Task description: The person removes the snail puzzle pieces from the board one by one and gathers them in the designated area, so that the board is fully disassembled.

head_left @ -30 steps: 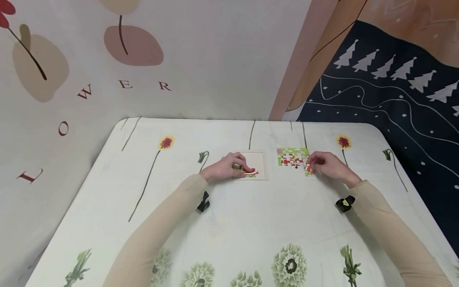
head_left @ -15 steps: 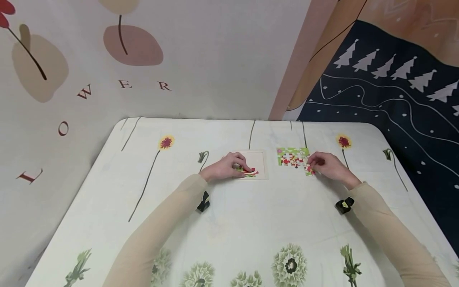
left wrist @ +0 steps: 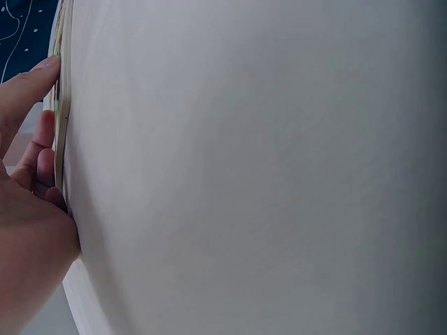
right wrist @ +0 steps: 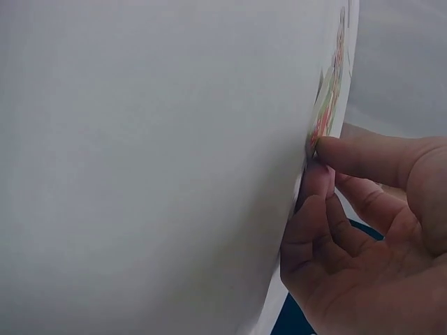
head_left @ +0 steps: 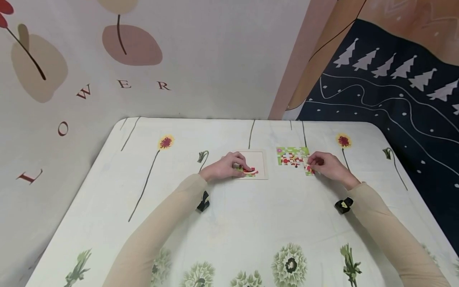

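In the head view my left hand (head_left: 226,167) rests on a shallow puzzle tray (head_left: 259,158), its fingers touching the red and green puzzle pieces (head_left: 251,173) at the tray's near side. The left wrist view shows the thumb (left wrist: 38,80) laid on the tray, seen edge-on. To the right, a partly joined jigsaw puzzle (head_left: 292,151) lies flat on the tabletop. My right hand (head_left: 328,164) is at its near right corner and pinches a red and green puzzle piece (head_left: 309,171) between thumb and forefinger. The right wrist view shows that piece (right wrist: 323,125) tilted at the thumb tip.
A white cloth printed with flowers covers the table (head_left: 269,211). Behind it stands a pale wall (head_left: 215,59), with a dark tree-patterned cloth (head_left: 380,91) to the right. A black strap mount (head_left: 344,205) sits on the right wrist, another (head_left: 203,202) on the left.
Almost nothing differs. The right hand and its puzzle piece have shifted very slightly; the left hand holds its place on the tray.
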A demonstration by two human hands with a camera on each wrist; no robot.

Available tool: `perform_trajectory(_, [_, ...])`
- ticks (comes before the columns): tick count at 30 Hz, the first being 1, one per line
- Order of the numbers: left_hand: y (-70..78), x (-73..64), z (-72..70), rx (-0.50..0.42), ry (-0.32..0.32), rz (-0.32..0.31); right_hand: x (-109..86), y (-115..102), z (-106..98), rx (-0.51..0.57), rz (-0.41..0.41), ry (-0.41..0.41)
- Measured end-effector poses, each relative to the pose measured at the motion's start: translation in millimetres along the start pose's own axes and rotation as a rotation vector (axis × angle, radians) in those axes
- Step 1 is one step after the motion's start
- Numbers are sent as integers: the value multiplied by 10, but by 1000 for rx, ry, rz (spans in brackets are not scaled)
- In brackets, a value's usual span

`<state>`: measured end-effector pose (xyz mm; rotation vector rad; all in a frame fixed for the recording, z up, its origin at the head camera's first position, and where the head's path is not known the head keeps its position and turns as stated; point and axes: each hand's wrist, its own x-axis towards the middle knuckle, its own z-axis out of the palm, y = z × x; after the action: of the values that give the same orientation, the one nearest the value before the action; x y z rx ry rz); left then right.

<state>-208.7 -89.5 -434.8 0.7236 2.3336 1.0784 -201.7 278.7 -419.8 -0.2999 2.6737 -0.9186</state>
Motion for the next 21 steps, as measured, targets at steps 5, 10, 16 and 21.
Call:
perform_trajectory(5, [-7, 4, 1, -4, -1, 5, -14, -10, 3, -10, 12, 2])
perform_trajectory(10, [-19, 9, 4, 3, 0, 16, -21, -9, 6, -25, 20, 0])
perform_trajectory(16, [-35, 11, 9, -11, 2, 14, -22, -13, 16, -27, 23, 0])
perform_trajectory(21, [-38, 11, 10, -3, 5, 0, -24, -26, 11, -14, 42, -3])
